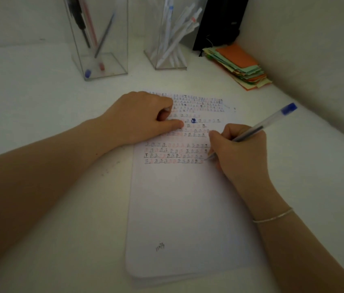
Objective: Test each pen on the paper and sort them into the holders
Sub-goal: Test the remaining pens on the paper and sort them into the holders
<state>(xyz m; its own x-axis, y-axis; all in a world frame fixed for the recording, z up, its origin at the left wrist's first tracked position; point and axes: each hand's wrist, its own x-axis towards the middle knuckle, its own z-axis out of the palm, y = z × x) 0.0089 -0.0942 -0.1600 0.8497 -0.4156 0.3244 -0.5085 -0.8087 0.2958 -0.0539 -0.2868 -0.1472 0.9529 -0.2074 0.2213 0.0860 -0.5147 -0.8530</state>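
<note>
I see two clear holders: the left holder (pixel 99 39) and the right holder (pixel 173 39). One blue pen (pixel 259 126) is out. There is one pad of paper (pixel 188 208), one pile of colored notes (pixel 240 66), and two hands.

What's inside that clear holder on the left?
The left holder holds a few pens standing tilted: a black one, a red-tipped one and a grey, blue-tipped one. Its top is cut off by the picture's edge, so the exact count stays unclear.
</note>
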